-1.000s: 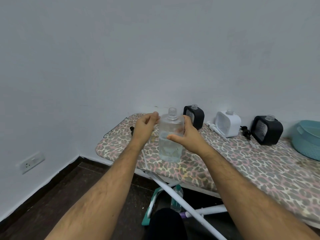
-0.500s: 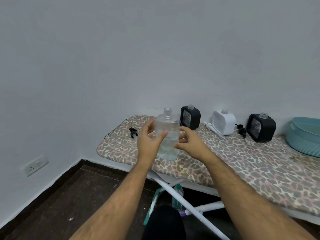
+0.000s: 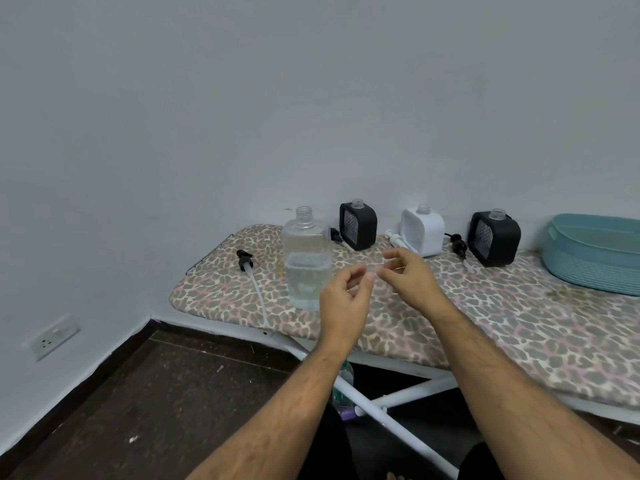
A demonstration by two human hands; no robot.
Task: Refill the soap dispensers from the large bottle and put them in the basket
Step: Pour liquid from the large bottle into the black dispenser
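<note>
- Three soap dispensers stand along the far edge of the ironing board [image 3: 467, 327] (leopard-print cover), all uncapped: the left black dispenser [image 3: 358, 226], the white dispenser [image 3: 423, 231] and the right black dispenser [image 3: 494, 238].
- Cut off by the right edge, the teal basket [image 3: 595, 252] sits at the board's far right, well apart from both hands.
- Upright at the board's left end, the large bottle [image 3: 306, 261] is open-necked and about half full of clear liquid; its long axis is vertical.
- That bottle lies just left of, and slightly beyond, the left hand [image 3: 344, 297], which is the nearer one; the right hand [image 3: 408, 275] hovers further right, closer to the dispensers.
- Neither hand touches the bottle. Both have loosely curled fingers meeting tip to tip in front of it, and whether they pinch something small and clear between them I cannot tell.
- A black pump [image 3: 245, 260] with a long tube lies left of the bottle; other pumps lie beside the dispensers, partly hidden.
- Under the board, another small bottle is mostly blocked by the left forearm.
</note>
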